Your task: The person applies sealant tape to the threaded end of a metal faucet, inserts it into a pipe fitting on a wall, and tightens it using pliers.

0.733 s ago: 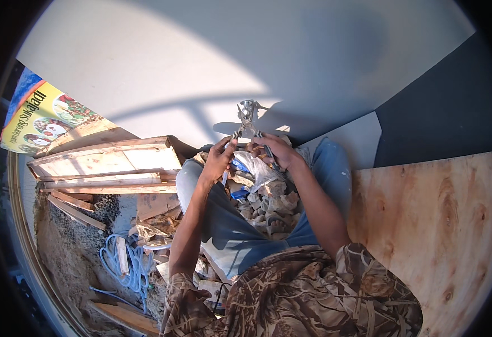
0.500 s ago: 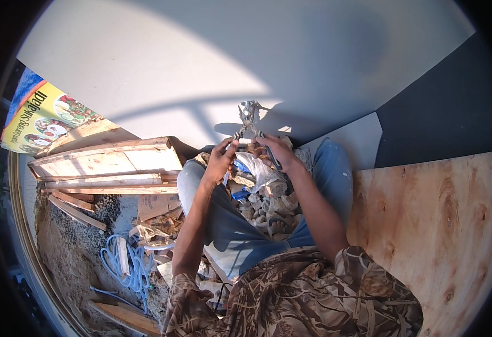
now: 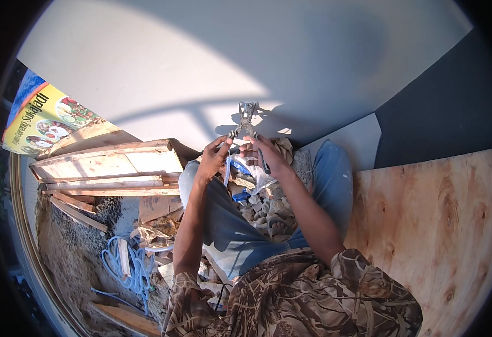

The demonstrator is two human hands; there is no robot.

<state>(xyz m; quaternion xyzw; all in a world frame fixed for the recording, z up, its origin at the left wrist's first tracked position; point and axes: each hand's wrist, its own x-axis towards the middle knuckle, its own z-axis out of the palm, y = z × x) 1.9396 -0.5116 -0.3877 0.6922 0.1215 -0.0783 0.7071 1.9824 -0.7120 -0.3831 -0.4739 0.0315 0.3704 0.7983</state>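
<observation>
My left hand (image 3: 214, 158) is closed round one handle of a metal plier-like tool (image 3: 247, 117), with its fingers bunched near the top of the grip. The other handle lies in my right hand (image 3: 270, 157), and its dark end sticks out below the fingers. The two handles stand spread apart in a V. The tool's whitish, stained metal head points away from me, close to the pale wall panel (image 3: 162, 62). I cannot tell if it touches the panel or what kind of tool it is. Shadows of the tool fall on the panel beside it.
Between my knees lie broken stones (image 3: 260, 205) and a crumpled plastic bag (image 3: 262, 181). At left are wooden boards (image 3: 108, 163), a coiled blue hose (image 3: 125, 264) and a food banner (image 3: 46, 115). A plywood sheet (image 3: 426, 224) lies at right.
The tool's head has turned slightly and its handles have shifted a little to the left. Both hands have moved slightly left with them, still gripping.
</observation>
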